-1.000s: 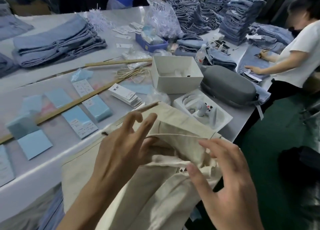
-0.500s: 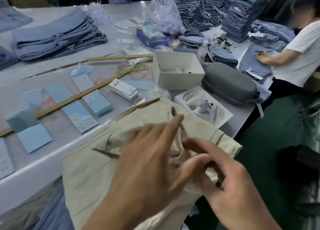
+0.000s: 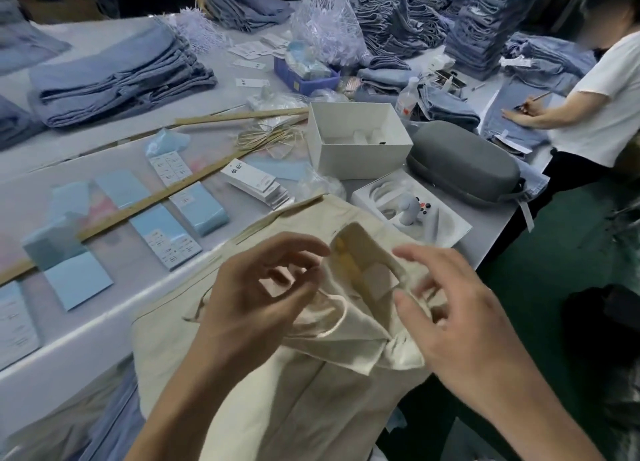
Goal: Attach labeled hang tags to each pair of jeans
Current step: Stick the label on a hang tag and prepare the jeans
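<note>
Hands apart since before: left hand [image 3: 256,297] and right hand [image 3: 460,322] loosely spread over cream trousers [image 3: 311,391].

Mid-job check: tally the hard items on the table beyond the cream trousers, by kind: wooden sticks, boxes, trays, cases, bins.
Wooden sticks: 2
Open white box: 1
White moulded tray: 1
Grey zip case: 1
Blue plastic bin: 1
Total: 6
</note>
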